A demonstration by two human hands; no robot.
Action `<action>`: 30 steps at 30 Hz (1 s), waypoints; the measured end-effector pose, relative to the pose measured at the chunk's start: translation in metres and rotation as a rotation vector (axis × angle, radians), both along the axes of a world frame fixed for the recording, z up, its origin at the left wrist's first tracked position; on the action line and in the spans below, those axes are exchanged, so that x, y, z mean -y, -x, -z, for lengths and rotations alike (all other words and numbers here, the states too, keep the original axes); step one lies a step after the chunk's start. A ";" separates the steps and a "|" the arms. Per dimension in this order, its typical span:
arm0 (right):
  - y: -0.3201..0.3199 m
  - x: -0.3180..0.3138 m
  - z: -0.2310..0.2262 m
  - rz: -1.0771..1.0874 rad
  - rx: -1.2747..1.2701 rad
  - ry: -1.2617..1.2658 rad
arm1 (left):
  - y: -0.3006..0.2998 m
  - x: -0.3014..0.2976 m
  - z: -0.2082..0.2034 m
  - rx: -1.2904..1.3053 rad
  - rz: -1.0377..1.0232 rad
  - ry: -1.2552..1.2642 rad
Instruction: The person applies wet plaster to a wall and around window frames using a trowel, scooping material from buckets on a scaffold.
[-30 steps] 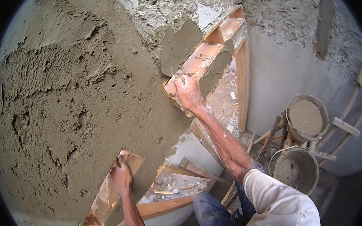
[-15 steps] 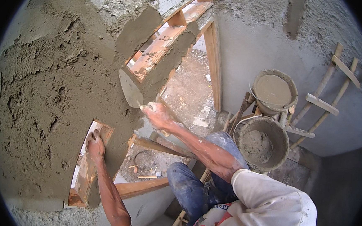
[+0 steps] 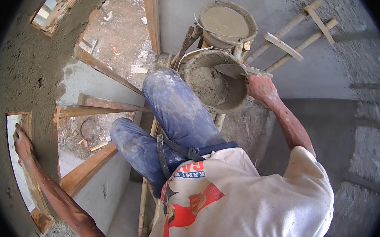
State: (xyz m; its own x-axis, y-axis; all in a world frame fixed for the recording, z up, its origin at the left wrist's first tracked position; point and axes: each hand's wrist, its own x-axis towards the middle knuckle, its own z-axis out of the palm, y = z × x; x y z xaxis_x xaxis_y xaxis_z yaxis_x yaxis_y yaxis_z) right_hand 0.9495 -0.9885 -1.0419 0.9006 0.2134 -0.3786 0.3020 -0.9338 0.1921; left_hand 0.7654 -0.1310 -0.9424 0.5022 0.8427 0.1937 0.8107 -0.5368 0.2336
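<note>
My right hand (image 3: 261, 87) is closed round the handle of a trowel (image 3: 229, 70). Its pointed metal blade reaches over the inside of a bucket (image 3: 236, 93) partly filled with grey wet mortar (image 3: 205, 85); whether the blade touches the mortar is hard to tell. On the far left, my left hand (image 3: 24, 147) grips the edge of a narrow wooden frame (image 3: 25, 122) set in the mortar-coated wall (image 3: 39, 99). Its fingers hook over the frame's upper part, beside the light opening.
A second bucket (image 3: 217, 40), filled with smooth grey slurry, stands behind the first. A wooden ladder (image 3: 284, 46) leans on the right wall. Timber bars (image 3: 107, 71) cross the opening left of my knees. Another wooden frame (image 3: 58, 14) sits at the upper left. Bamboo poles (image 3: 144, 199) run below me.
My right hand and the trowel have moved from the wall, near the upper wooden frame, rightward to the mortar bucket. The view has swung right. My left hand stays on the lower frame.
</note>
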 end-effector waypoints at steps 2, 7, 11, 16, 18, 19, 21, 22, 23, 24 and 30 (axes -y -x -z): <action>-0.026 -0.007 0.031 -0.146 0.087 0.065 | -0.005 0.002 -0.001 0.015 0.013 -0.001; -0.049 -0.084 0.120 -0.687 0.132 0.058 | -0.003 -0.014 0.000 0.005 0.015 0.004; -0.007 -0.078 0.102 -0.708 -0.105 -0.009 | 0.001 -0.013 0.002 0.077 0.008 -0.014; 0.021 -0.016 0.052 -0.301 -0.113 -0.025 | 0.015 0.003 0.009 0.283 0.147 -0.277; 0.032 -0.006 0.036 -0.112 -0.111 -0.048 | 0.037 0.007 0.018 0.271 0.253 -0.540; 0.039 -0.001 0.031 0.078 -0.108 -0.062 | 0.025 0.043 0.028 0.347 0.355 -0.663; 0.054 0.006 0.022 0.153 -0.059 -0.157 | 0.006 0.131 0.051 0.503 0.550 -0.716; 0.062 0.008 0.022 0.210 -0.020 -0.248 | -0.008 0.199 0.073 0.551 0.600 -0.370; 0.071 0.010 0.024 0.221 -0.015 -0.244 | -0.024 0.273 0.093 0.564 0.600 0.049; 0.079 0.011 0.026 0.273 0.018 -0.314 | -0.038 0.341 0.107 0.524 0.566 0.456; 0.077 -0.011 0.012 0.455 -0.044 -0.556 | -0.064 0.524 0.263 0.316 0.291 2.260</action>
